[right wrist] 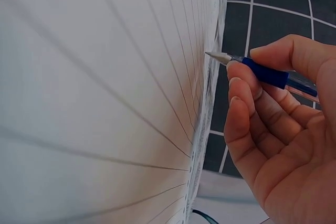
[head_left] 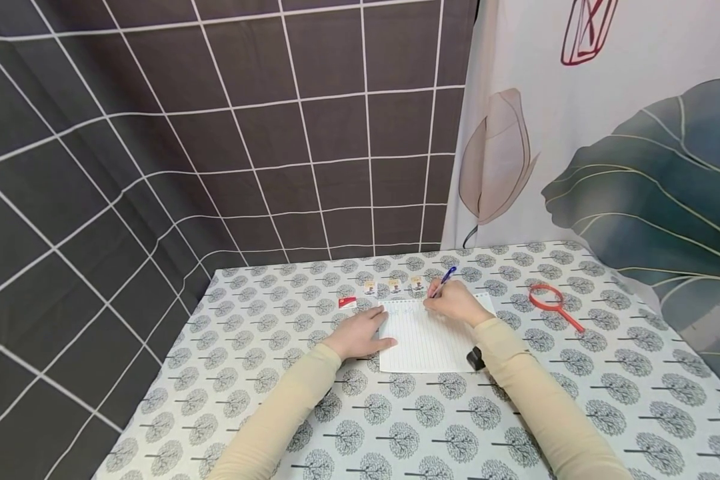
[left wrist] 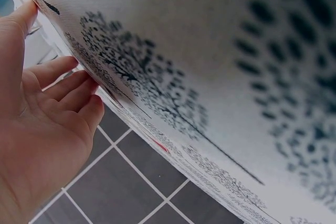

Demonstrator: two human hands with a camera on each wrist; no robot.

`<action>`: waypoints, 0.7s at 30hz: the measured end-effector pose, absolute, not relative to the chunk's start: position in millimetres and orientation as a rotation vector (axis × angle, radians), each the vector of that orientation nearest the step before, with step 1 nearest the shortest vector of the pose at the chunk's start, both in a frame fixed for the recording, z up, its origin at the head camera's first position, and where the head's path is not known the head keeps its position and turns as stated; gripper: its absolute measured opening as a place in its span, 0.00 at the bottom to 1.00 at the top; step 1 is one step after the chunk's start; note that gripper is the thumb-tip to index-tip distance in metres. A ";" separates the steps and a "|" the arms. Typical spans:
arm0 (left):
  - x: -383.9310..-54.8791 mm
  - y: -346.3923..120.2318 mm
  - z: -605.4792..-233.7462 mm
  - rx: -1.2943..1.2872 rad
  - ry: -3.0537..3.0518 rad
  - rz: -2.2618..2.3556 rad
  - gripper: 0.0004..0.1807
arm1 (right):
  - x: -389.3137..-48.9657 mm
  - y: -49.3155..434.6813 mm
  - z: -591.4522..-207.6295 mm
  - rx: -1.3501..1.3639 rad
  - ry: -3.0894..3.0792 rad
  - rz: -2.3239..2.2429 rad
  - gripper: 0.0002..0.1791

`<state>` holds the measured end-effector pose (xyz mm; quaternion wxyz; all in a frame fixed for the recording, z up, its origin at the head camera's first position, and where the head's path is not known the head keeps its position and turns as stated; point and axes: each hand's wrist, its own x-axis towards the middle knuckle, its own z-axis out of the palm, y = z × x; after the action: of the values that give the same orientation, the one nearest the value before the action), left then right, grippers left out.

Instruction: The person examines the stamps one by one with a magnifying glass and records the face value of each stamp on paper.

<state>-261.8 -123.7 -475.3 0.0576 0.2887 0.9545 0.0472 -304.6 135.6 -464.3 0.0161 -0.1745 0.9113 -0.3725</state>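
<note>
A lined notepad (head_left: 426, 343) with a punched top edge lies on the table, and faint writing shows near its top. My right hand (head_left: 458, 304) pinches a blue pen (right wrist: 265, 73) between thumb and fingers. The pen's metal tip meets the page near the top edge in the right wrist view. On the notepad's left edge rests my left hand (head_left: 360, 335), fingers extended and thumb spread over the paper. That same left hand (left wrist: 50, 108) appears in the left wrist view with nothing in its grasp.
Beyond the notepad, three small picture cards (head_left: 395, 287) lie in a row. To their left is a red and white card (head_left: 347, 303). A red magnifying glass (head_left: 570, 321) lies at the right. A small black object (head_left: 475, 359) sits by the right wrist.
</note>
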 end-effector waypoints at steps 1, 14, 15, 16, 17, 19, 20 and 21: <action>-261.8 -123.7 -475.2 0.874 2.894 0.144 0.43 | -304.5 135.8 -464.1 -0.546 2.834 -1.157 0.05; -261.0 -123.0 -473.3 0.866 2.893 0.160 0.43 | -305.8 138.7 -461.8 -0.464 2.850 -1.175 0.06; -260.7 -123.1 -473.1 0.864 2.892 0.161 0.43 | -305.9 139.1 -461.8 -0.453 2.849 -1.172 0.06; -260.4 -123.2 -473.0 0.864 2.892 0.162 0.43 | -305.9 139.5 -461.8 -0.449 2.848 -1.169 0.07; -260.2 -123.2 -472.9 0.863 2.890 0.161 0.43 | -305.7 140.1 -461.8 -0.445 2.849 -1.161 0.07; -259.9 -123.4 -472.9 0.862 2.890 0.162 0.43 | -305.3 141.2 -462.0 -0.443 2.842 -1.163 0.07; -259.9 -123.5 -473.0 0.863 2.890 0.163 0.43 | -305.3 141.8 -462.1 -0.450 2.839 -1.160 0.07; -260.0 -123.5 -473.2 0.863 2.890 0.162 0.43 | -305.1 142.5 -462.2 -0.454 2.832 -1.161 0.07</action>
<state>-260.0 -123.5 -473.2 0.0605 0.2853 0.9550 0.0535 -305.1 142.5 -462.2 0.0236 -0.1466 0.9150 -0.3750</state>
